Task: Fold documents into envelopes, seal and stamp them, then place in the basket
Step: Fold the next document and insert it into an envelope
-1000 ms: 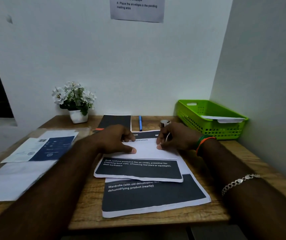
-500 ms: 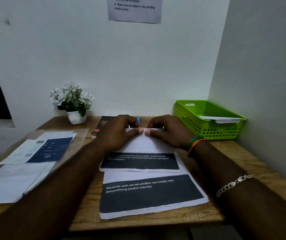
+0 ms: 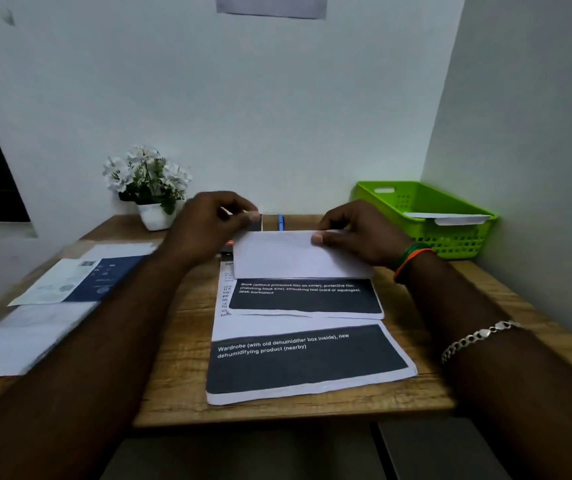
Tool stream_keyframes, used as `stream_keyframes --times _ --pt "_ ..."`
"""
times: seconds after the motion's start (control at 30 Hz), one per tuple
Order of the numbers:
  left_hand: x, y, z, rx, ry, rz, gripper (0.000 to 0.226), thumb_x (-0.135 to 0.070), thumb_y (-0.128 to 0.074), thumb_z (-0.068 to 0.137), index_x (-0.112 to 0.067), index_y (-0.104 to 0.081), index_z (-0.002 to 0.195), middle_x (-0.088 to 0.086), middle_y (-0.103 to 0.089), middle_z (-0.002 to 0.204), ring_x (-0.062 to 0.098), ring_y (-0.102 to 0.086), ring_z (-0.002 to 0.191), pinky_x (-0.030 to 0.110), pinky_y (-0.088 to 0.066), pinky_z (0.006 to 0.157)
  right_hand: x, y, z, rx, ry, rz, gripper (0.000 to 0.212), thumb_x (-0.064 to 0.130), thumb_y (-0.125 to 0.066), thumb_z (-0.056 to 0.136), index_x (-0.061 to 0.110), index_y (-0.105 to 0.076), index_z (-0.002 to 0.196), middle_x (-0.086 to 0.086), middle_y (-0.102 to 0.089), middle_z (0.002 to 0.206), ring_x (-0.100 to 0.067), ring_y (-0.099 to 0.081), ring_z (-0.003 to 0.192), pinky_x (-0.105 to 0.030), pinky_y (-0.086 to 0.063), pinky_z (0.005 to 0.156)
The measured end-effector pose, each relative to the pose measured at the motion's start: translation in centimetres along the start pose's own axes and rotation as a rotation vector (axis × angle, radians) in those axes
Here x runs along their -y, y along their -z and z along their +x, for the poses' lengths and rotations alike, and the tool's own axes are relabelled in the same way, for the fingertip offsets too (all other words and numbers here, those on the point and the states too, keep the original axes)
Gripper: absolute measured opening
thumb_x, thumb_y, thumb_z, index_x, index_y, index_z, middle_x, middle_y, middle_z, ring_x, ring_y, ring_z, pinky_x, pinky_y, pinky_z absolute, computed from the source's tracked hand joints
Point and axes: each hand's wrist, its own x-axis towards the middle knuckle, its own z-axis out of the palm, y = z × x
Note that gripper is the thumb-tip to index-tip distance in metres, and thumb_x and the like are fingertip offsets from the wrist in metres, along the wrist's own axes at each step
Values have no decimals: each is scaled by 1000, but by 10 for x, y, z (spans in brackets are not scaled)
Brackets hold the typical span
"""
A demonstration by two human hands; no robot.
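The right hand (image 3: 357, 233) pinches the folded document (image 3: 298, 254) near its upper right edge, thumb on the near face and fingers curled behind, holding the white panel tilted up off the counter (image 3: 180, 386). The left hand (image 3: 208, 226) hovers just beyond the fold's upper left corner with its fingers curled; it is blurred, and something pale may sit between its fingertips, but whether it holds anything cannot be told. The document's lower part lies flat on the counter, its dark band of print showing below the raised panel, and it rests on a second printed sheet (image 3: 307, 362) nearer the person. To the left lies a loose spread of white and blue papers (image 3: 80, 282), possibly envelopes, though that is unclear. The green basket (image 3: 450, 237) stands at the far right against the wall, with a white envelope-like piece lying across its rim. A blue pen (image 3: 281, 221) and a potted white flower (image 3: 147, 181) stand at the back of the counter. The step looks like the middle of folding, with the envelope, sealing and stamping not yet done. The chief risk is a skewed crease: only one side of the panel is pinched, so the free left corner may drift and the edges land out of line, leaving a fold too wide for the envelope. The sheet beneath might also slide or get caught up in the fold, since the two overlap.
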Motion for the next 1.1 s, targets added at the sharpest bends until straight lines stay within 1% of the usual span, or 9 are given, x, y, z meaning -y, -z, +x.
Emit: stream_keyframes --times 0.13,0.27,0.37,0.53,0.67,0.8,0.9,1.03,1.1 --pt "-14 -24 -3 127 -89 101 14 -40 -86 78 -42 -74 71 -29 -71 74 -10 -66 75 26 -50 73 5 -10 2 -6 8 -6 19 32 -78 86 14 -79 83 -4 -77 83 -21 -72 84 -37 -53 77" --pt "-4 -14 -1 115 -57 98 8 -35 -86 80 -29 -80 80 -18 -76 79 0 -70 80 37 -57 83 -3 3 -1 -32 -48 68 17 25 -80 85 8 -79 81 -10 -77 81 -8 -63 73 -33 -53 70" --pt "0 -8 -3 97 -52 114 8 -36 -86 80 -30 -81 81 -21 -76 80 -7 -68 81 36 -58 86 -10 14 -4 -35 -91 63 13 20 -83 82 8 -80 82 -8 -78 80 -9 -65 74 -34 -54 74" --pt "-3 -10 -6 107 -69 136 9 -37 -88 78 -30 -81 81 -17 -76 80 1 -70 81 37 -58 82 -13 25 -10 -11 -100 85 11 17 -86 78 7 -80 79 -4 -77 78 0 -65 69 -19 -50 70" --pt "-6 -11 -6 157 -93 108 13 -31 -91 74 -31 -78 74 -19 -75 77 -6 -68 78 26 -56 77 -12 31 -13 35 -71 116 6 6 -85 77 8 -80 81 -10 -78 80 -10 -66 71 -25 -52 71" --pt "-9 -12 -11 272 -114 248 22 -36 -93 69 -33 -71 69 -24 -65 68 -25 -55 71 1 -40 61 -9 35 -15 162 -73 108 15 4 -87 71 17 -79 73 -26 -72 80 -22 -58 70 -37 -46 68" --pt "-15 -7 -13 452 -77 175 37 -59 -83 72 -22 -79 73 -7 -68 63 -3 -55 59 12 -33 52 -5 37 -17 355 -110 123 13 9 -89 69 12 -81 80 -11 -77 84 -16 -64 76 -37 -51 76" --pt "-21 -6 -12 597 14 86 73 -86 -63 68 -15 -52 53 1 -37 56 10 -34 54 26 -26 51 -2 32 -16 489 -140 129 32 33 -92 61 17 -83 87 -5 -78 92 -11 -68 84 -32 -53 79" --pt "-21 -7 -14 682 21 87 63 -79 -71 70 -16 -71 65 2 -65 67 8 -57 67 37 -46 69 -3 27 -16 575 -165 105 33 36 -93 61 24 -83 90 9 -77 82 2 -66 77 -15 -49 70"
